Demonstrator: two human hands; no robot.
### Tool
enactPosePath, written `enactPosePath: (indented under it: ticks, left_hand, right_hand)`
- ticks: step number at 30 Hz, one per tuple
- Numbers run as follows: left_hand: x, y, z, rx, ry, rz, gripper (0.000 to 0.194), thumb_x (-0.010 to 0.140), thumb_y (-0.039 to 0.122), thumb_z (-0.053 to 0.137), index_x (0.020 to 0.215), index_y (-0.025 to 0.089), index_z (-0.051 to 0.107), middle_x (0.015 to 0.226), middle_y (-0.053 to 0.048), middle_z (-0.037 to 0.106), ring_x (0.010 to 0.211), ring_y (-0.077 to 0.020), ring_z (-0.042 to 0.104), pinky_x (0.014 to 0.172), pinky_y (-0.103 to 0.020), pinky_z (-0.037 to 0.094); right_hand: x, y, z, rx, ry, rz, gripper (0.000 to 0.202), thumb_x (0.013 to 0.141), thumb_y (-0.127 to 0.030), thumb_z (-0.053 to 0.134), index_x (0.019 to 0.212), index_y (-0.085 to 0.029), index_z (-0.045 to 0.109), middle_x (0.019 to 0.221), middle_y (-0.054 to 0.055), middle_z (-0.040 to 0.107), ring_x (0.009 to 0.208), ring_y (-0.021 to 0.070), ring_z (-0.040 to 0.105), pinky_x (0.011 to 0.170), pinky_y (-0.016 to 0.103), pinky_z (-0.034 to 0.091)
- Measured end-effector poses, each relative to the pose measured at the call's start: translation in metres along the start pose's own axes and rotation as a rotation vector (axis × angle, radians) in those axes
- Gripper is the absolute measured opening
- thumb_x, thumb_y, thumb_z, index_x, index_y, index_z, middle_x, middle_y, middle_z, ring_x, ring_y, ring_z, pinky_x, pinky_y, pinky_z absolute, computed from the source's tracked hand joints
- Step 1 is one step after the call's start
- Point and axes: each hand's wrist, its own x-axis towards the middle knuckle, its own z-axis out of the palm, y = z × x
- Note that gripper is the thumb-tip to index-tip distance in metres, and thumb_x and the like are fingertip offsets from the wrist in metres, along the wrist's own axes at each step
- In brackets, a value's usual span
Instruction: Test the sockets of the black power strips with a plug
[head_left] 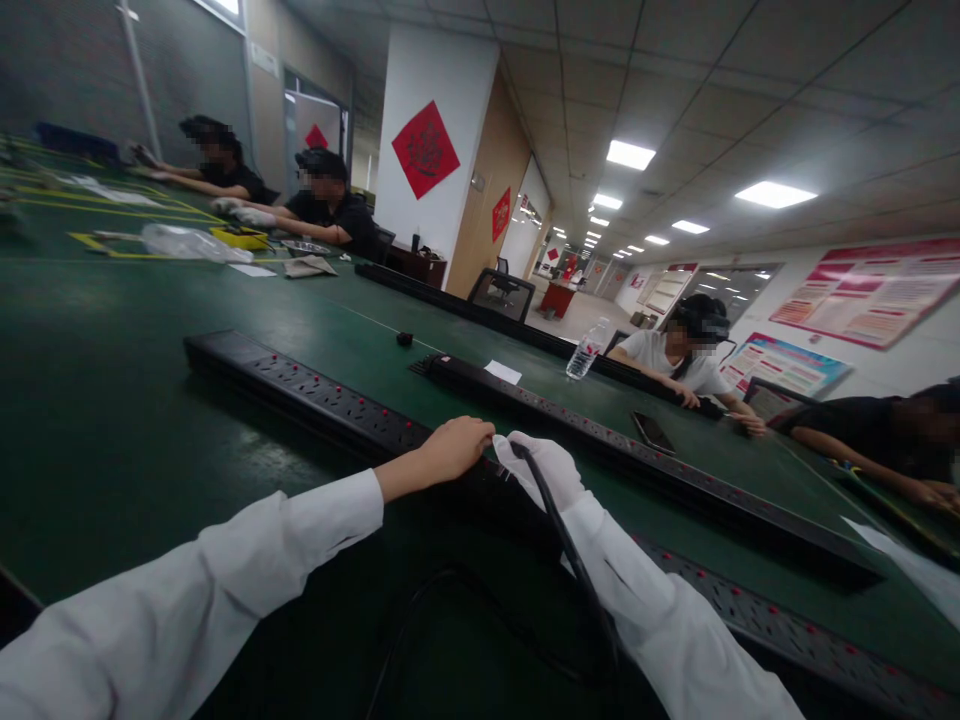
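Black and long, the power strip point(330, 405) runs away from my hands across the green table point(112, 400), and both hands meet at its near stretch. My left hand point(450, 447) is bare, fingers curled over the top edge of the strip, closed down on it rather than spread. My right hand point(544, 468) wears a white glove and sits just beside the left, touching the same bar; a black cable point(570, 560) runs over the back of that glove and down along my sleeve. Whether the gloved fingers pinch the cable or only press on the strip I cannot tell.

I judge the strip to be stiff and fairly heavy for its width, likely to swing if lifted from one end, so a grip with the hands well apart along the body looks safer. The cable is limp and will drag. Beyond my right hand lies a second strip point(600, 435), then a water bottle point(587, 350) and a phone point(652, 432).
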Motion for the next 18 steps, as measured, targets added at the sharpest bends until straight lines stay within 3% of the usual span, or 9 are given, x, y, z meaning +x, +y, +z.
enactPosePath:
  ticks: [4,8,13,18]
  left_hand:
    - [-0.001,-0.004,-0.002,-0.081,0.003,0.026,0.022,0.076,0.014,0.041,0.090,0.018,0.057,0.091,-0.007,0.061,0.089,-0.0200,0.056,0.078,-0.029,0.041]
    - [0.001,-0.009,0.001,-0.213,0.016,0.026,0.022,0.079,0.018,0.040,0.090,0.018,0.059,0.091,-0.005,0.062,0.085,-0.0174,0.057,0.077,-0.027,0.041]
    - [0.008,-0.012,-0.001,-0.440,0.014,-0.025,0.023,0.079,0.019,0.040,0.086,0.019,0.061,0.088,0.000,0.064,0.080,-0.0127,0.058,0.076,-0.023,0.041]
    - [0.010,-0.011,-0.003,-0.569,0.030,-0.058,0.020,0.076,0.020,0.044,0.084,0.017,0.062,0.084,0.000,0.065,0.079,-0.0123,0.058,0.072,-0.021,0.043]
  right_hand:
    - [0.003,-0.019,0.002,-0.190,-0.011,-0.035,0.042,0.084,-0.050,0.028,0.071,-0.022,0.057,0.057,-0.001,0.057,0.052,0.0110,0.052,0.049,0.022,0.027]
    - [-0.010,-0.027,0.004,-0.377,0.097,-0.078,0.041,0.086,-0.047,0.026,0.081,-0.021,0.057,0.057,0.001,0.059,0.051,0.0125,0.055,0.048,0.023,0.022]
    - [-0.022,-0.023,0.002,-0.403,0.169,-0.105,0.041,0.084,-0.052,0.029,0.079,-0.020,0.056,0.058,0.002,0.061,0.049,0.0123,0.054,0.046,0.022,0.016]
    - [-0.020,-0.022,-0.004,-0.402,0.107,-0.180,0.043,0.082,-0.055,0.031,0.082,-0.019,0.055,0.062,0.004,0.061,0.054,0.0139,0.056,0.046,0.024,0.015]
